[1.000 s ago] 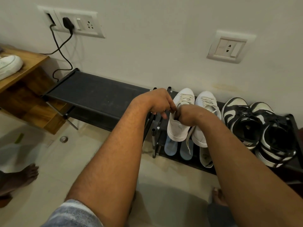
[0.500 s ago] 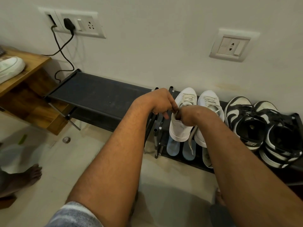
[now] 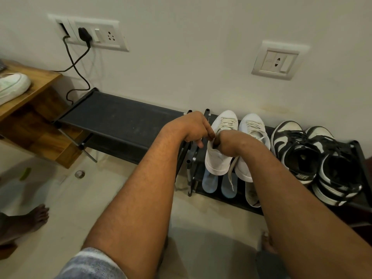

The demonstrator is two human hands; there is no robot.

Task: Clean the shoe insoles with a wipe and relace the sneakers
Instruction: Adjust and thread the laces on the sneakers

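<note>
Found two white sneakers (image 3: 218, 158) side by side atop rack (image 3: 120, 125), toes to wall, one lace (image 3: 231, 176) dangling; blue insoles (image 3: 209, 183) beneath.

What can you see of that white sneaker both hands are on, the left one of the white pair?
The white low-top sneaker looks like smooth leather, with a thick white sole and off-white laces across the front. It sits on the black shoe rack, toe towards the wall and heel at the front edge, beside its twin white sneaker. The left hand pinches at its collar; the right hand curls its fingers into the opening. A pale loose lace end hangs beside the heel.
</note>
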